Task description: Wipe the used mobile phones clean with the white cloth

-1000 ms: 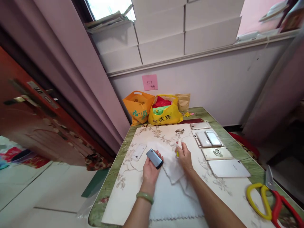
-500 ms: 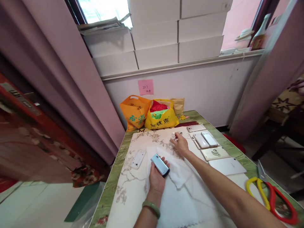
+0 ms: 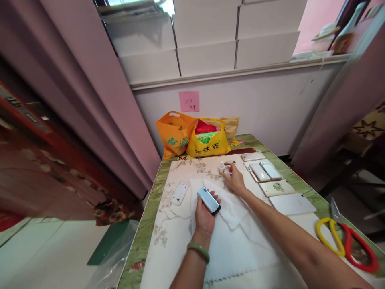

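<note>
A light-blue mobile phone [image 3: 208, 200] with a dark end lies across the palm of my left hand [image 3: 206, 216], the fingers curled round its far side. A small clear bottle with a white cap [image 3: 221, 167] stands upright near the table's far side. Just right of it is my right hand [image 3: 236, 180], its thumb and fingers apart; whether the thumb still touches the bottle is hard to tell. White cloths [image 3: 230, 245] are spread beneath my hands. To their left lies a white phone or phone case [image 3: 180, 193].
Several phones [image 3: 292, 204] lie along the table's right side. Scissors with yellow and red handles [image 3: 345, 243] rest near the right edge. At the back stand an orange bag [image 3: 175, 134], a yellow bag [image 3: 209, 146] and a tan pouch [image 3: 231, 127]. Glasses [image 3: 230, 162] lie behind the bottle.
My right hand's fingers have spread away from the small bottle, which they were round before. The phone stays in my left hand. The view has tilted down a little and shifted left.
</note>
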The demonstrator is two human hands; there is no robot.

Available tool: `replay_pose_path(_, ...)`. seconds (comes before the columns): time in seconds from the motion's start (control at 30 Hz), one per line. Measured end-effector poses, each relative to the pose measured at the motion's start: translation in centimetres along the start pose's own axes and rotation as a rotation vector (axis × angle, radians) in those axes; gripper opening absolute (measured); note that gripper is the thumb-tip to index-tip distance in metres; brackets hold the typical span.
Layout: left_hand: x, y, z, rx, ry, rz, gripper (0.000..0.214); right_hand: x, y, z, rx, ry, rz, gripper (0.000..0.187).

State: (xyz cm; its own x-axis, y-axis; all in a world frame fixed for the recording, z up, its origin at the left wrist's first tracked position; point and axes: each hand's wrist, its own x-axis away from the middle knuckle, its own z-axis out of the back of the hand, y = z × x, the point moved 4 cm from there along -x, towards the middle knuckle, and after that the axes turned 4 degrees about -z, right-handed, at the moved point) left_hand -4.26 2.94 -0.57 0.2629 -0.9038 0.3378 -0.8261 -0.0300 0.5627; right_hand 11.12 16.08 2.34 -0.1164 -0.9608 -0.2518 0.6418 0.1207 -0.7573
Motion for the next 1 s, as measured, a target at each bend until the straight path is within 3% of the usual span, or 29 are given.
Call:
replay_pose_path(0.07, -0.1, -0.1, 0.0, 0.002, -0.011, 0.003, 0.032, 2.8, -0.8, 2.2, -0.091, -0.020, 0.059, 0.034)
replay_pose_path(0.13, -0.2, -0.2, -0.1, 0.007, -0.022, 0.005, 0.033, 6.6, -1.9, 3.6, -0.088, -0.214, 0.234, 0.030)
replay_pose_path(0.2, -0.3, -0.3, -0.2, 0.016, -0.036, 0.012, 0.033, 10.2, -2.2, 4.5, 0.037, -0.381, 0.339, 0.028)
replay_pose_path(0.27, -0.2, -0.3, -0.2, 0.027, -0.052, 0.026, 0.034, 12.6, -1.6, 4.9, 0.191, -0.400, 0.360, 0.029)
replay_pose_path(0.33, 0.0, -0.4, -0.2, 0.035, -0.064, 0.049, 0.034, 13.5, -0.6, 4.8, 0.266, -0.378, 0.356, 0.026)
replay_pose_path(0.43, 0.3, -0.4, -0.2, 0.036, -0.089, 0.083, 0.034, 12.7, 0.3, 4.6, 0.207, -0.353, 0.306, 0.021)
replay_pose_path(0.53, 0.7, -0.4, -0.2, 0.001, -0.125, 0.100, 0.037, 10.2, 0.0, 5.4, 0.073, -0.250, 0.161, 0.025)
replay_pose_path(0.67, 1.1, -0.5, -0.4, -0.055, -0.151, 0.086, 0.040, 7.5, -1.7, 7.6, -0.154, 0.058, -0.060, 0.035)
replay_pose_path(0.73, 1.1, -0.5, -0.4, -0.075, -0.153, 0.084, 0.041, 7.7, -2.8, 8.2, -0.275, 0.226, -0.079, 0.039)
replay_pose_path(0.8, 1.0, -0.7, -0.4, -0.079, -0.153, 0.096, 0.042, 9.0, -3.8, 7.9, -0.360, 0.286, -0.040, 0.040)
replay_pose_path(0.83, 0.9, -0.8, -0.3, -0.066, -0.153, 0.105, 0.042, 9.9, -4.2, 7.4, -0.379, 0.229, -0.002, 0.039)
replay_pose_path(0.93, 0.8, -1.0, -0.2, -0.016, -0.150, 0.156, 0.042, 13.1, -5.5, 4.8, -0.315, -0.256, 0.266, 0.031)
replay_pose_path(1.0, 0.8, -1.0, -0.2, 0.006, -0.169, 0.169, 0.046, 14.4, -5.1, 4.6, -0.226, -0.213, 0.334, 0.029)
